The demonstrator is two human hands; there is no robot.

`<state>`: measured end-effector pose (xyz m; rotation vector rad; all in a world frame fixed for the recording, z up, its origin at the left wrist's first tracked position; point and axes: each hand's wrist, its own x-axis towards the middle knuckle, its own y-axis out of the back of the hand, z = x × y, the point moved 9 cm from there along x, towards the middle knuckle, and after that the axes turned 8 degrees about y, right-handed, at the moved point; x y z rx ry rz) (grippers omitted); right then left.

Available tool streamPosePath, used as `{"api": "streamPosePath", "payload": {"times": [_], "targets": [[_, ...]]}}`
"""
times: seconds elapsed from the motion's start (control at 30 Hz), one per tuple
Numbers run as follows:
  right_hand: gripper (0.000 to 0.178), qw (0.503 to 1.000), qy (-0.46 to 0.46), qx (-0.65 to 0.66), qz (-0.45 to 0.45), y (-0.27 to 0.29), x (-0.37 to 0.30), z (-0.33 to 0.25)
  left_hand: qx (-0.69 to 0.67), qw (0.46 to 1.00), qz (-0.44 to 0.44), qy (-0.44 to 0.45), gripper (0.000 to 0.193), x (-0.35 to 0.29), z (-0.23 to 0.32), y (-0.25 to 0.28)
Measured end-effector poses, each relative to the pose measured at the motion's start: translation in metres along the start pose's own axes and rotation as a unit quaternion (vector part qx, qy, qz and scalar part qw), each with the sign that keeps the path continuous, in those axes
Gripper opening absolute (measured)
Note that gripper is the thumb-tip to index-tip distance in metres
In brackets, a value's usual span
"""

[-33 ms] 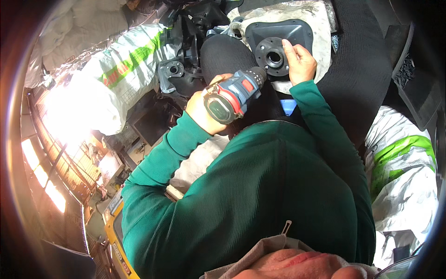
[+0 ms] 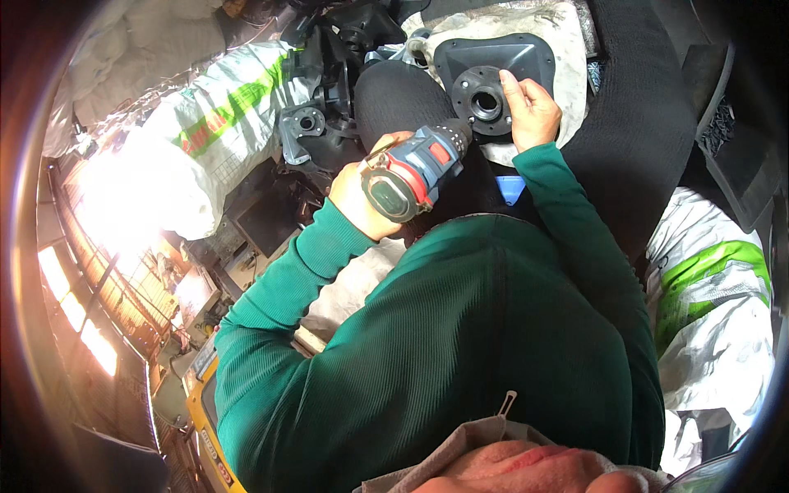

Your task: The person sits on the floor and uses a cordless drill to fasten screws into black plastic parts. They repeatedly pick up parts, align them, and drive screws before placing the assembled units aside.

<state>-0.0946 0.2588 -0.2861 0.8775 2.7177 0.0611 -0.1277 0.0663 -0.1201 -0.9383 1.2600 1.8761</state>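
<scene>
My left hand [image 2: 359,197] is closed round the grip of a blue and red cordless drill [image 2: 436,156]. The drill slants up to the right, its chuck end close to the lower left edge of a black round flange [image 2: 467,89] with a central bore and several small holes. The flange stands up from a dark, square-based plate [image 2: 534,59] between my knees. At the flange's right edge, my right hand [image 2: 536,113] has its fingers closed, thumb against the rim. Its fingertips are partly hidden, and whether they also hold something small cannot be made out.
A pale cloth or sack [image 2: 574,82] lies under the part. To the left are similar black flanged parts [image 2: 307,123] and a white-green sack [image 2: 222,123]. Another white-green sack [image 2: 711,279] sits at the right, below a dark tray [image 2: 744,164] of small pieces. A blue object [image 2: 510,190] shows between my legs.
The drill's chuck has shifted very slightly down and left from the flange. My right hand and the flange look unmoved.
</scene>
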Motion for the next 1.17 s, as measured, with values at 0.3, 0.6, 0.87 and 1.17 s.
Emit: {"api": "streamPosePath", "payload": {"times": [0.3,0.6,0.87,1.17], "targets": [[0.047,0.998,0.043,-0.040,-0.007,0.000,0.010,0.002,0.078,0.992,0.081,-0.066,0.056,-0.004,0.026,0.010],[0.037,0.996,0.087,0.029,0.000,0.017,0.024,-0.016,0.091,0.975,0.115,-0.169,0.058,-0.093,-0.006,-0.029],[0.039,0.949,0.040,0.263,-0.169,0.031,-0.022,-0.137,0.000,0.951,0.186,-0.246,0.079,-0.119,-0.085,-0.064],[0.037,0.919,0.068,0.141,-0.361,-0.105,-0.120,-0.167,-0.642,0.633,0.372,-0.220,0.035,-0.118,-0.214,0.014]]}}
